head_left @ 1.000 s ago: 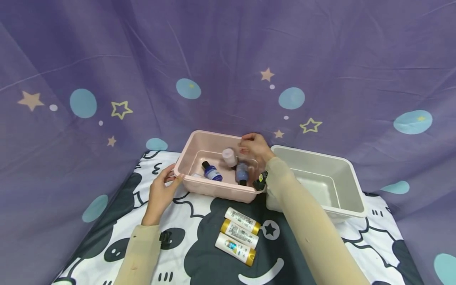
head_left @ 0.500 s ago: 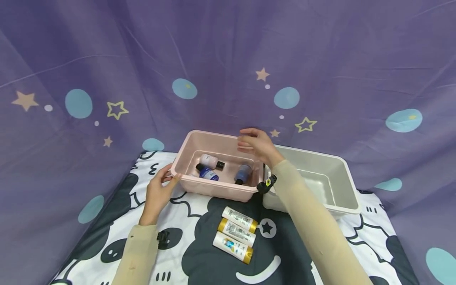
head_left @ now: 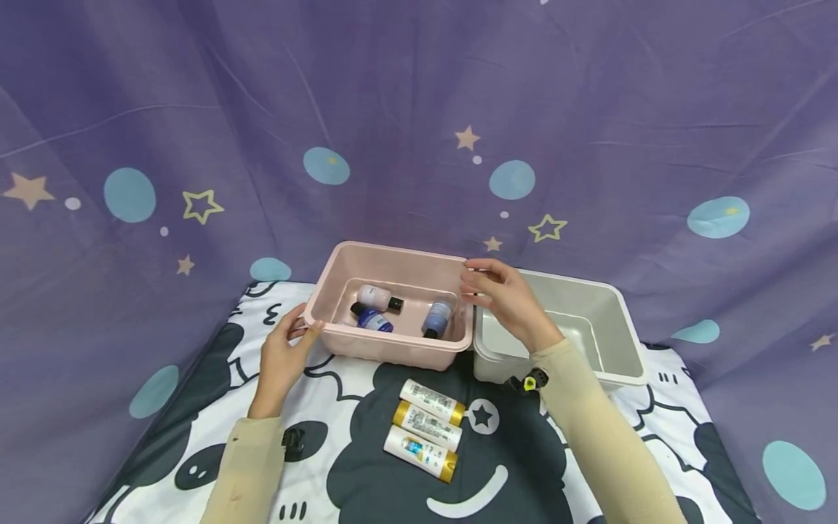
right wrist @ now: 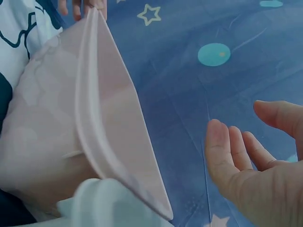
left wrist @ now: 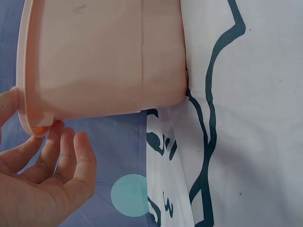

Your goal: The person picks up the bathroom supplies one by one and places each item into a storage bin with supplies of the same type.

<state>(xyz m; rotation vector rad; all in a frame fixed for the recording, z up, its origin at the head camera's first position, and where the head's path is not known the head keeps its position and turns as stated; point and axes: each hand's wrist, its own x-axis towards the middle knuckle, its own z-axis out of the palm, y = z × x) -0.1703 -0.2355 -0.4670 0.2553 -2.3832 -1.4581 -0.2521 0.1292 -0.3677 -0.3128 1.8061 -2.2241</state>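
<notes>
A pink plastic bin (head_left: 386, 345) stands on the cloth. My left hand (head_left: 281, 364) grips its front left corner; in the left wrist view the thumb lies on the rim, the curled fingers (left wrist: 71, 153) under it. Inside lie a pale pink bottle (head_left: 373, 296) and a dark blue bottle (head_left: 376, 321), both black-capped, touching each other. A light blue bottle (head_left: 438, 316) lies apart on the right. By the bin's back right corner is my right hand (head_left: 513, 302), fingers loosely spread and holding nothing; the right wrist view shows that hand (right wrist: 255, 175) clear of the rim.
A pale grey bin (head_left: 618, 327) stands close against the pink bin's right side. Three white bottles with gold caps (head_left: 419, 451) lie side by side in front, on the sheep-patterned cloth (head_left: 366, 466). Behind hangs a purple curtain (head_left: 393, 87) with stars.
The pale pink bottle has come to lie beside the dark blue bottle. My right hand has lifted out of the pink bin and moved right to its rim. My left hand keeps its hold.
</notes>
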